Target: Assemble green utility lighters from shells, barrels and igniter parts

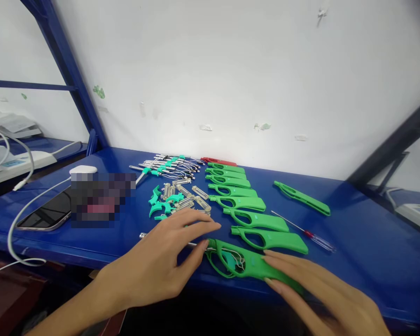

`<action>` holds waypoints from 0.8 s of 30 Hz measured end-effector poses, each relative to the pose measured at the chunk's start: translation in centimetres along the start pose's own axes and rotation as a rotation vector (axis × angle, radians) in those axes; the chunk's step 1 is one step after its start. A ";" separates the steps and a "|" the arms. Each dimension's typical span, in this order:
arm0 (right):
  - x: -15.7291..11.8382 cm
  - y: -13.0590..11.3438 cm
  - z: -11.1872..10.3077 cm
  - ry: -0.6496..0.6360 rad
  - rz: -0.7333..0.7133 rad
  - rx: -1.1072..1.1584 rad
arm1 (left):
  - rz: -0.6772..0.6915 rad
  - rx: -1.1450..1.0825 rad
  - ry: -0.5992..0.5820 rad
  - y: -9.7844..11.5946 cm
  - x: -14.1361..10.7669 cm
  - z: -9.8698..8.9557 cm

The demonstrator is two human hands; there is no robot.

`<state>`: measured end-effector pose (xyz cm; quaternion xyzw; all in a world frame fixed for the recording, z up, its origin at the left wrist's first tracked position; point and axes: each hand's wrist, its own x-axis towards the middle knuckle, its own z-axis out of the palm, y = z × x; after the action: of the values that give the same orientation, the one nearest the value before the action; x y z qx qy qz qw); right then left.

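Green plastic handle (pixel 257 268) pinched by right hand (pixel 336 295), left hand (pixel 161 259) at silver metal rod (pixel 193 244), grip unclear: likely seating, needing steady alignment next!

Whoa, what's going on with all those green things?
A person has both hands at a green handle by the front edge of a blue table. The left hand is at the metal rod poking from its narrow end; the right hand is on its wide end. White wires show inside. More handles lie behind, with a screwdriver to the right.
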<state>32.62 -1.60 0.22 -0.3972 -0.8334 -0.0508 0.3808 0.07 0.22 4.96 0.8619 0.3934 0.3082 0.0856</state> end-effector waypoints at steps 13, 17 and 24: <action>1.8 -1.5 0.5 -0.077 -0.073 0.022 | -0.026 -0.014 -0.232 -0.1 0.0 -0.5; 1.7 -1.5 0.8 -0.076 -0.076 0.038 | -0.009 -0.017 -0.222 -0.5 0.0 -0.2; 1.6 -1.6 0.8 -0.114 -0.040 0.046 | -0.011 -0.019 -0.222 -0.9 0.1 0.2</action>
<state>30.37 -1.39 1.11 -0.3740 -0.8625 -0.0163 0.3405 -0.35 0.93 4.46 0.8877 0.3834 0.2142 0.1383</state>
